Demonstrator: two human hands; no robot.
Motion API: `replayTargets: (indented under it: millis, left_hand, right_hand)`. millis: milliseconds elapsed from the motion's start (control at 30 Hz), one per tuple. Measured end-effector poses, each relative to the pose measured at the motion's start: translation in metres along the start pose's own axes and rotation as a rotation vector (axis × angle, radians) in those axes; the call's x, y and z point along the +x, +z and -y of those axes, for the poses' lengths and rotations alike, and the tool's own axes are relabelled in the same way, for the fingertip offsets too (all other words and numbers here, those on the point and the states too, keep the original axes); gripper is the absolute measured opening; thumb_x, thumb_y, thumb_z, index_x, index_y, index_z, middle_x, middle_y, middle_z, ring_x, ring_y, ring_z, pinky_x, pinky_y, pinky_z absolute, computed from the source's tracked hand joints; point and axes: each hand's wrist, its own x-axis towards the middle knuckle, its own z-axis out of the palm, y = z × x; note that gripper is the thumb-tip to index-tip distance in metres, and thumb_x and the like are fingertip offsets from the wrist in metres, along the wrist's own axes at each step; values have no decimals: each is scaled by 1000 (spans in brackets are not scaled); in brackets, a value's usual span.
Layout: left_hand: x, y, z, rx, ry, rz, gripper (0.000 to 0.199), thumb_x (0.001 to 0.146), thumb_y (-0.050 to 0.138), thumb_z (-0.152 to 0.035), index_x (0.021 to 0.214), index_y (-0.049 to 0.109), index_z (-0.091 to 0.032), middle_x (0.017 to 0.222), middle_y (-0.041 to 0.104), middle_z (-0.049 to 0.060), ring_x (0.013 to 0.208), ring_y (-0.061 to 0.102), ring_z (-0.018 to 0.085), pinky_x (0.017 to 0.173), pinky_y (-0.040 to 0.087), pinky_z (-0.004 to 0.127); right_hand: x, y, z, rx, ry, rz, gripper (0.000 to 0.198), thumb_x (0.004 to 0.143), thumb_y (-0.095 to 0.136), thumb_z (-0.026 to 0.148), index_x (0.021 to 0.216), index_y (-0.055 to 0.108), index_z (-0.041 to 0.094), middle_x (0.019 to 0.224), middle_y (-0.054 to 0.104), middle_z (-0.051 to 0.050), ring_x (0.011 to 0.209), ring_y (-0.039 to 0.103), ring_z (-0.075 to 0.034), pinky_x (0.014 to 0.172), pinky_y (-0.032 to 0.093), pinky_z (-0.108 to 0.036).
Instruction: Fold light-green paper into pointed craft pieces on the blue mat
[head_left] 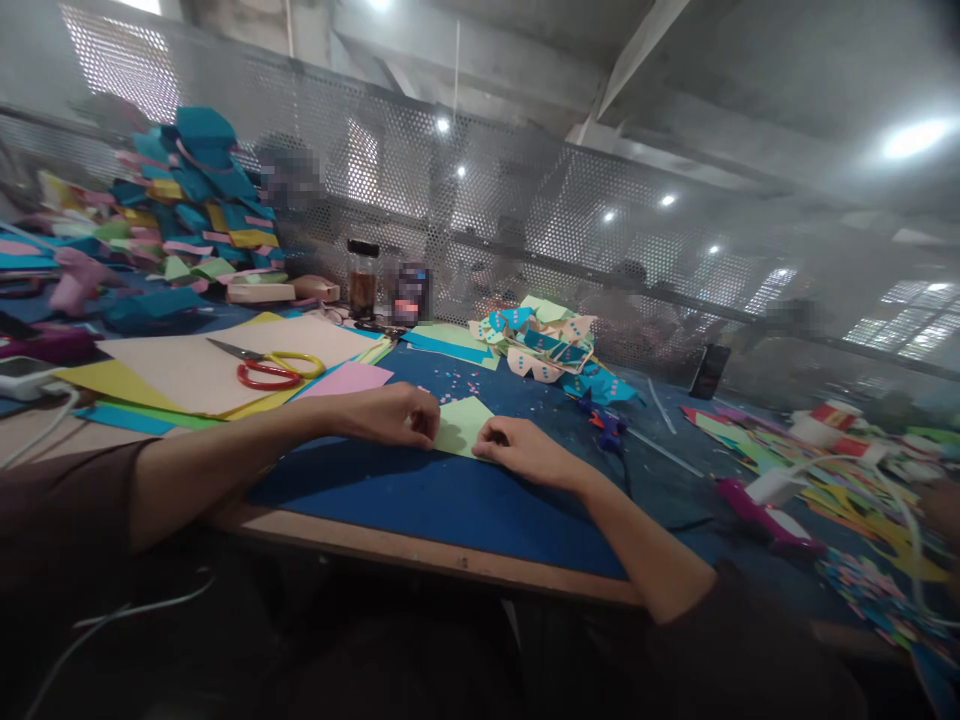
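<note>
A piece of light green paper [460,424] lies on the blue table top between my two hands. My left hand [390,413] has its fingers curled down and closed at the paper's left edge. At the lower right edge, my right hand [525,450] pinches the paper between thumb and fingers. Tiny pink and blue paper bits [459,384] are scattered just beyond it. Left of my left hand, red-and-yellow-handled scissors [274,368] rest on large paper sheets [172,360], beside a pink sheet [349,382].
A pile of dotted paper pieces [544,345] sits ahead, near a blue glue gun [604,425]. A jar [362,283] stands at the back by the mesh screen [465,210]. Blue folded papers [206,170] are heaped left; a purple power strip [769,515] lies right.
</note>
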Motion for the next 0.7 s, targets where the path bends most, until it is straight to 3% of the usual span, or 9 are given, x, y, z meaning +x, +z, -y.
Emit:
replayTargets:
  millis: [400,700]
  left_hand:
    - [0,3,-2,20,-2,-32,13,82,62,-25,85,69,-15,78,67,3,72,62,14,66,45,24]
    - [0,9,1,46,114,-117,9,81,65,-21,87,69,-16,78,66,1,71,61,13,65,43,22]
  right_hand:
    - [0,1,0,-50,-46,11,16,88,65,32,83,67,16,85,66,-4,74,58,-14,66,40,-26]
    - [0,-2,3,-31,-12,3,18,90,62,32,85,67,16,83,66,-3,75,58,-15,66,39,-26]
